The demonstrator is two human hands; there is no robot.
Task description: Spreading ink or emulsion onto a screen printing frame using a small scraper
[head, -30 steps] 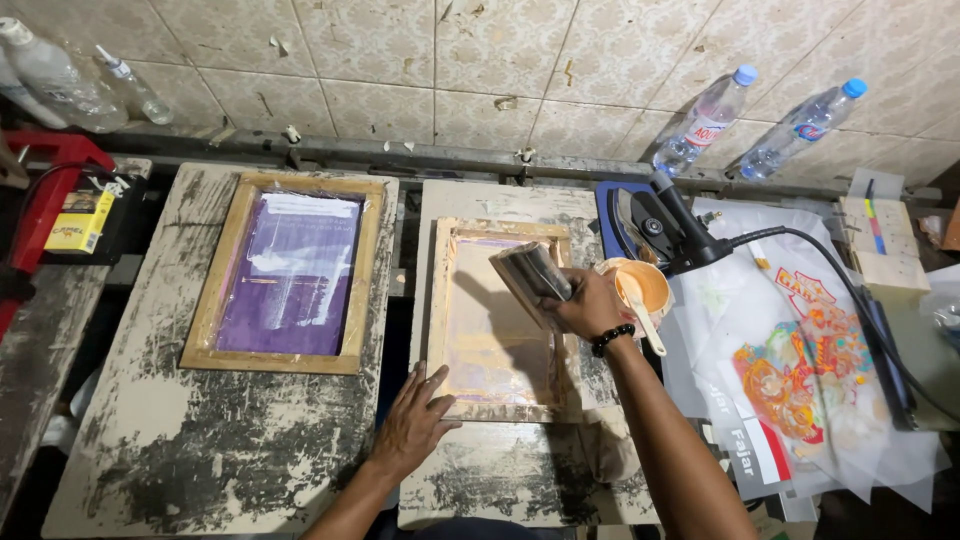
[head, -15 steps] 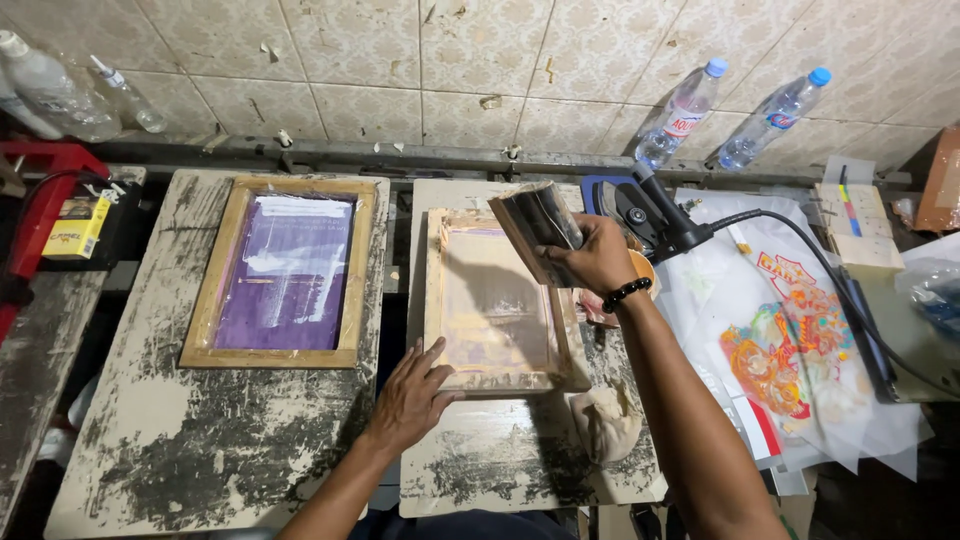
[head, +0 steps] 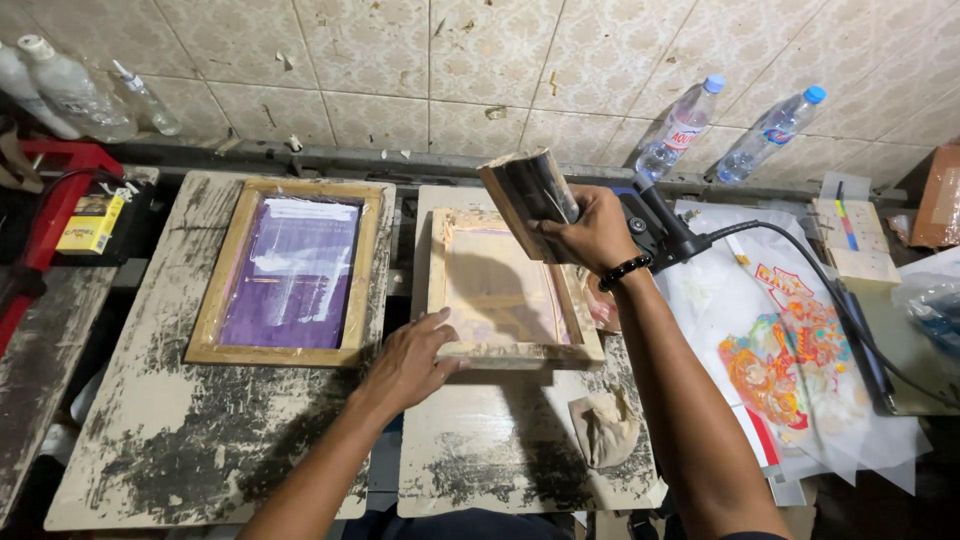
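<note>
The right hand (head: 590, 232) is gripping a squeegee (head: 530, 192), fingers wrapped around it, holding it tilted in the air above the far edge of the middle wooden screen frame (head: 510, 288). The left hand (head: 410, 362) is lying open, palm down, touching that frame's near left corner and grasping nothing. Just beyond the frame's near right corner a crumpled rag (head: 603, 425) is lying. Left of the frame, a second frame with a purple screen (head: 290, 272) is resting.

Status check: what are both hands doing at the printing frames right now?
Left hand on pale wooden screen frame. Right hand holds wood-handled squeegee raised above it. Crumpled beige rag lies nearby.
</note>
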